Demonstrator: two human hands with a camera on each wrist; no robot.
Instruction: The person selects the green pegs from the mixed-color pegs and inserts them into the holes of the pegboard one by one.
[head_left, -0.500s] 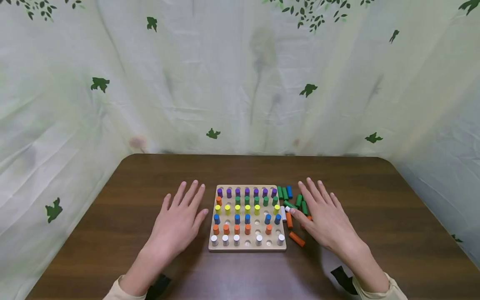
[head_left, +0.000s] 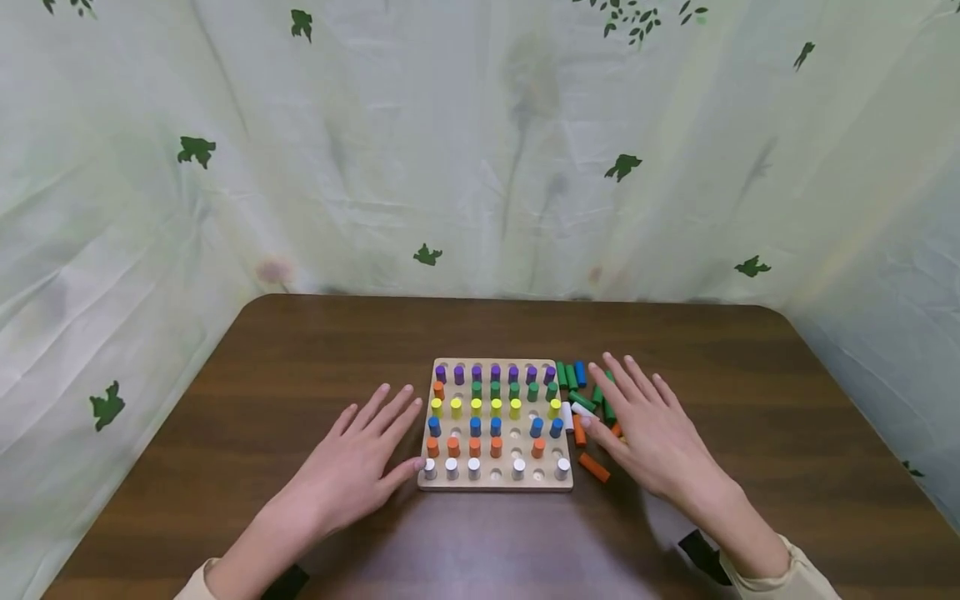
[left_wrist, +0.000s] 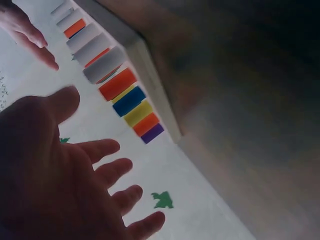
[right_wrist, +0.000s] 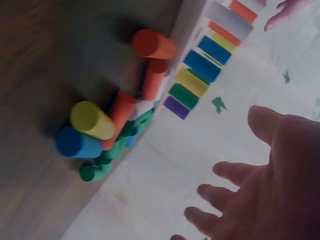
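Observation:
A pale wooden pegboard [head_left: 480,488] lies on the table with upright pegs in rows: purple, green, yellow, blue, orange and white. An orange peg [head_left: 438,389] stands at the left end of the green row, and several holes are bare. My left hand [head_left: 360,471] is held flat with fingers spread, its thumb tip right at the board's lower left edge. To the board's right, my right hand [head_left: 654,437] spreads its straight fingers over loose pegs, partly hiding them. Neither hand grips anything; both palms hang beside the board in the wrist views.
Loose pegs lie along the board's right side: green pegs [head_left: 566,377], a blue peg [head_left: 581,372], an orange peg [head_left: 594,467], white ones, and a yellow peg [right_wrist: 92,120] in the right wrist view. Behind the brown table [head_left: 360,333] hangs a leaf-patterned cloth [head_left: 450,150].
My left hand has shifted right and nearer, its thumb now at the board's edge. The right hand has barely moved, and the head view has tilted slightly.

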